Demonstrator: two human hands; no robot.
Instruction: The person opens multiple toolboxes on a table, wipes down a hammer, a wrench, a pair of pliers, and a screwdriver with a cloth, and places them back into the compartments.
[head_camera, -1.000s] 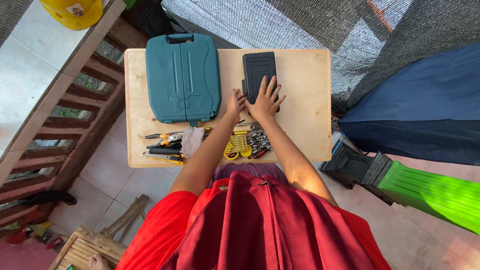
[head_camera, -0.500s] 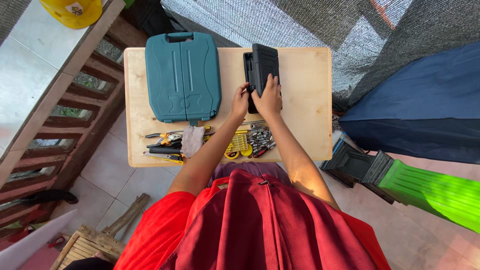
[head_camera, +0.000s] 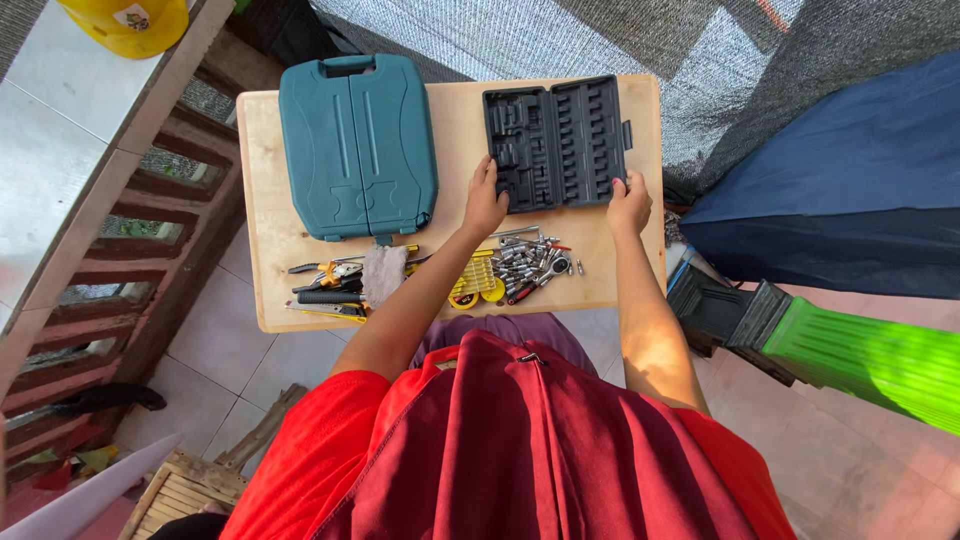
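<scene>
A black moulded socket case (head_camera: 555, 143) lies opened flat on the wooden table (head_camera: 455, 120), its empty slots facing up. My left hand (head_camera: 484, 195) grips the case's near left corner. My right hand (head_camera: 630, 198) holds the near right corner of the lid half. Just in front of the case lies a pile of loose chrome sockets and bits (head_camera: 527, 266) beside a yellow bit holder (head_camera: 478, 288).
A closed teal tool case (head_camera: 358, 147) lies on the table's left half. Pliers, cutters and a grey cloth (head_camera: 345, 282) sit near the front left edge. A yellow hard hat (head_camera: 130, 22) rests on the ledge at left; green and dark objects (head_camera: 800, 340) stand at right.
The black case was shut and flat, then its lid lifted, and now lies fully open. My right hand swung the lid to the right; my left hand stayed at the left edge.
</scene>
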